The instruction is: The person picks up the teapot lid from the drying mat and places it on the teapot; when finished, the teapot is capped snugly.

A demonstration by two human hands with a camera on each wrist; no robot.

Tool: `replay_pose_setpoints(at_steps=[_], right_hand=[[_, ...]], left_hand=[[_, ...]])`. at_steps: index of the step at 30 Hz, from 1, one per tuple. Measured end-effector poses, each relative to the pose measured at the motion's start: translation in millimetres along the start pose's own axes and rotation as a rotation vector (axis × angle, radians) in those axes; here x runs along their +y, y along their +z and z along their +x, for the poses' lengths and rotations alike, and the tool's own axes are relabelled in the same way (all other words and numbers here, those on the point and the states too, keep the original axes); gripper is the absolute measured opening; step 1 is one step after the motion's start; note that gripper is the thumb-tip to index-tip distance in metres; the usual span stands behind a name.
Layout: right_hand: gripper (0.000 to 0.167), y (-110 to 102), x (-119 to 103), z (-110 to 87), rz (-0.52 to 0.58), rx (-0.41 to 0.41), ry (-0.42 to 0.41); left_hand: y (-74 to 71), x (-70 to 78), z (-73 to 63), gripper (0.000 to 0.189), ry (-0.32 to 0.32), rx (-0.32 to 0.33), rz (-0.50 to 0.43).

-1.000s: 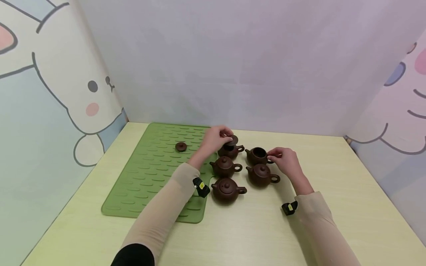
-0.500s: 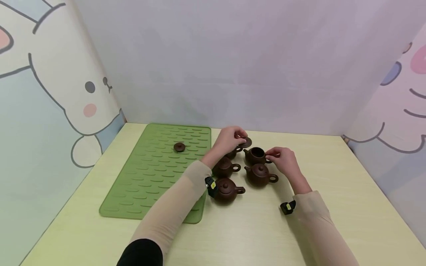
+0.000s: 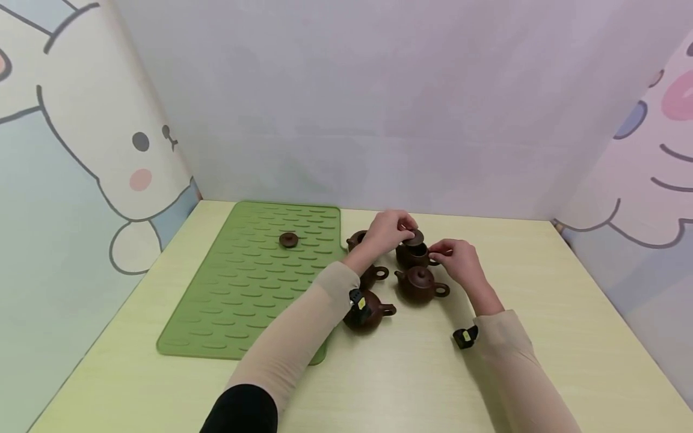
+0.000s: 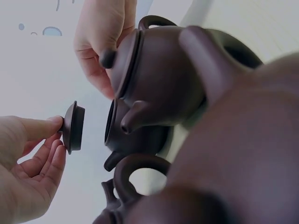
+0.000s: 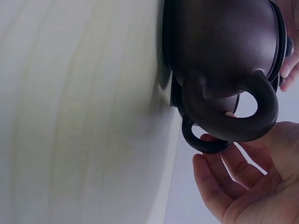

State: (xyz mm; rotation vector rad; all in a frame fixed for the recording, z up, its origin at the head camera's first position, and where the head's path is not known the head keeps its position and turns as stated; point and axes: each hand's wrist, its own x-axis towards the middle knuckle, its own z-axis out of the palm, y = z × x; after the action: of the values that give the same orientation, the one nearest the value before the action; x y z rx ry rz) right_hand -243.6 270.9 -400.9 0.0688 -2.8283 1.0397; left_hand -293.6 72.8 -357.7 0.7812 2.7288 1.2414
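Observation:
My left hand (image 3: pixel 387 231) pinches the knob of a dark brown teapot lid (image 4: pixel 74 128). In the head view the lid is tilted just above an uncovered teapot (image 3: pixel 410 257) at the back right of the group. The left wrist view shows a gap between lid and rim. My right hand (image 3: pixel 457 260) pinches that teapot's handle (image 5: pixel 205 143) with thumb and fingers. In front of it stands a lidded teapot (image 3: pixel 419 285). On the left, partly behind my left arm, are another lidded teapot (image 3: pixel 364 319), one mostly hidden, and one open teapot (image 3: pixel 354 239) at the back.
A green textured mat (image 3: pixel 243 288) covers the left part of the pale wooden table (image 3: pixel 411 379). A second small lid (image 3: pixel 289 240) lies on the mat. A pale wall (image 3: pixel 379 120) rises behind the table.
My left hand has carried the lid rightward from over the back-left teapot to above the back-right one. My right hand has kept hold of the handle throughout.

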Motion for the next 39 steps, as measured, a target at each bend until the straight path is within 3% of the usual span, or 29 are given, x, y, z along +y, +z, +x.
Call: replay_pose_setpoints(at_steps=[22, 39], right_hand=[[0.014, 3, -3, -1.0, 0.0, 0.005, 0.018], [0.015, 0, -3, -1.8, -0.005, 0.001, 0.026]], left_hand=[[23.4, 0.6, 5.3, 0.012, -0.055, -0.069, 0.087], [28.0, 3.9, 4.1, 0.012, -0.098, -0.098, 0.133]])
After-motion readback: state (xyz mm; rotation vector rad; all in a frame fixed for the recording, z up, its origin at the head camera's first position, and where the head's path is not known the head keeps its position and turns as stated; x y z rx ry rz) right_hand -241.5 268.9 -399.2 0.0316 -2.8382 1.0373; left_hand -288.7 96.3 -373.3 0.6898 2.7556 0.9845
